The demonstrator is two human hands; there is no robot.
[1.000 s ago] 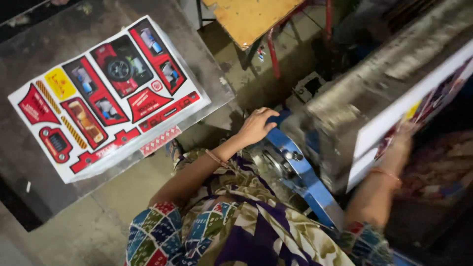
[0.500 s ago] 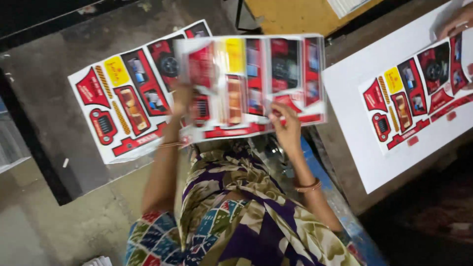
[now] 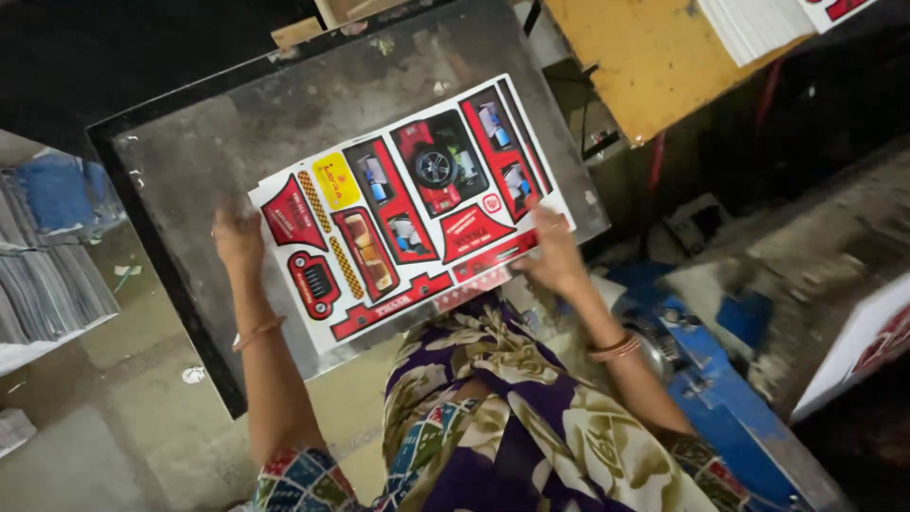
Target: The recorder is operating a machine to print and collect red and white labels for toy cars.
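Note:
A white printed sheet (image 3: 408, 209) with red, yellow and blue cut-out vehicle shapes lies flat on a dark grey metal plate (image 3: 218, 133). My left hand (image 3: 237, 242) rests flat on the plate, at the sheet's left edge, fingers spread. At the sheet's lower right corner lies my right hand (image 3: 552, 254), its fingertips on the sheet's edge. Neither hand grips anything. Both wrists wear bangles. My lap, in purple floral cloth (image 3: 493, 417), is below the plate.
A yellow wooden board (image 3: 654, 66) with a stack of white sheets (image 3: 758, 24) stands at the top right. A blue metal machine (image 3: 720, 398) is at my right, with another printed sheet (image 3: 867, 346) beyond it. Paper stacks (image 3: 47, 275) sit at the left.
Half a second ago both hands held the printed sheet up over my lap. It now lies flat on the plate, and my hands rest at its edges.

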